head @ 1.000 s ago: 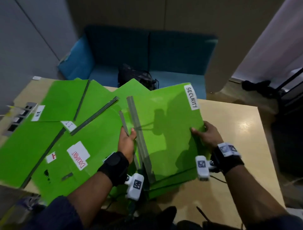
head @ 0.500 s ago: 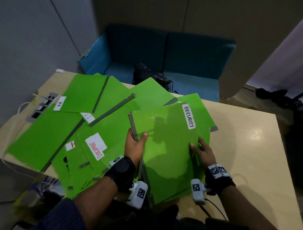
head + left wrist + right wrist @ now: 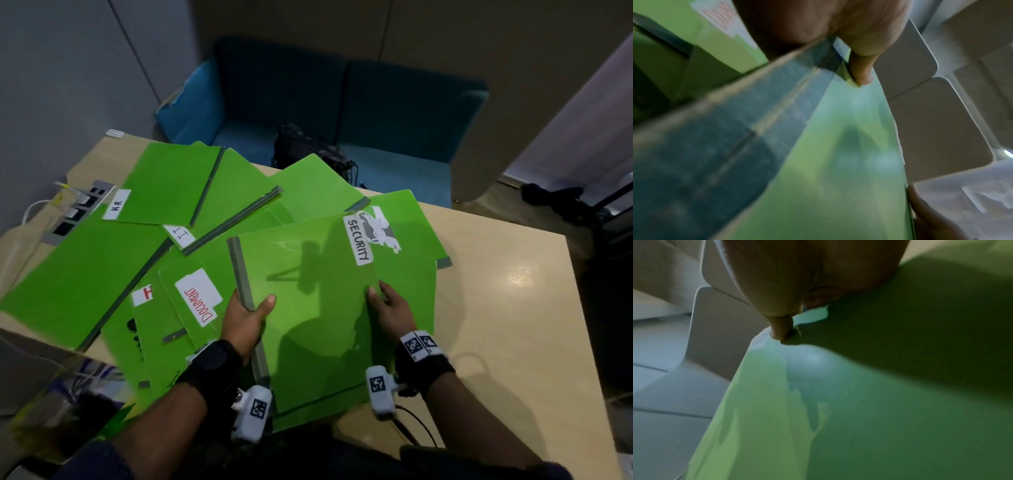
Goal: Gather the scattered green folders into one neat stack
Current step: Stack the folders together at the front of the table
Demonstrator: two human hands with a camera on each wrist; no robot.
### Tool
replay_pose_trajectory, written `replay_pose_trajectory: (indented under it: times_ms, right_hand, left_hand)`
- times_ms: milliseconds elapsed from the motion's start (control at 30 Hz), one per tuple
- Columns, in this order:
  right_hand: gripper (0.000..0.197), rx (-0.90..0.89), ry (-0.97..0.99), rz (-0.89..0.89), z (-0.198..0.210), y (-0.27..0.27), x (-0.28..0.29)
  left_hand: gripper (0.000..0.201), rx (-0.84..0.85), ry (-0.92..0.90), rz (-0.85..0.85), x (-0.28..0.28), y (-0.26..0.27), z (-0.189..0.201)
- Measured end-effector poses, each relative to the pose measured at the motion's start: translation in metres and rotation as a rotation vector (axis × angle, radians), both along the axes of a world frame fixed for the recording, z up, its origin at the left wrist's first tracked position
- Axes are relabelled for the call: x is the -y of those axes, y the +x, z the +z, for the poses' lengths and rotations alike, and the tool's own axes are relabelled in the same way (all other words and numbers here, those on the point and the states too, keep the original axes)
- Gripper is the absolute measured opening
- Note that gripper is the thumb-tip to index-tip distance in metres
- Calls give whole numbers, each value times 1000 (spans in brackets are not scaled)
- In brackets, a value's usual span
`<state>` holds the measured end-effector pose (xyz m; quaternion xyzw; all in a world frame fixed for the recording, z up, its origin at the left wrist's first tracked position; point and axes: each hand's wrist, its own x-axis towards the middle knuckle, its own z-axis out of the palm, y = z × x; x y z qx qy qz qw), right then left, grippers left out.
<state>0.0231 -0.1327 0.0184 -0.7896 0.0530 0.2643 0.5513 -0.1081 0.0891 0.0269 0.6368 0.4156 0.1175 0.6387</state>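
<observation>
The person held the SECURITY folder (image 3: 308,301) with both hands, near the front edge of the surface (image 3: 513,325). The left hand (image 3: 245,320) gripped its gray spine, with the thumb on top and the fingers curled under the edge. The right hand (image 3: 390,308) held the other side, with the thumb on the green cover and the fingers (image 3: 388,291) tucked under that edge. This folder lay on top of more green ones. The DOCUMENT folder (image 3: 191,325) peeked out just beside its spine. Past that one lay the I T folder (image 3: 236,192) and the H.R folder (image 3: 168,185), fanned out and partly over each other. A folder with a torn white sticker (image 3: 411,222) stuck out behind the SECURITY label. A blue sofa (image 3: 342,113) stood behind the surface.
</observation>
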Motion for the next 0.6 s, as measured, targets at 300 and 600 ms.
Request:
replay_pose_trajectory:
  times_ms: [300, 600]
  right_hand:
    - [41, 79, -391, 382, -30, 15, -12]
    - [80, 279, -836, 563, -40, 51, -10]
  left_hand:
    - [71, -160, -33, 125, -66, -28, -20]
    - [62, -291, -22, 222, -81, -39, -42]
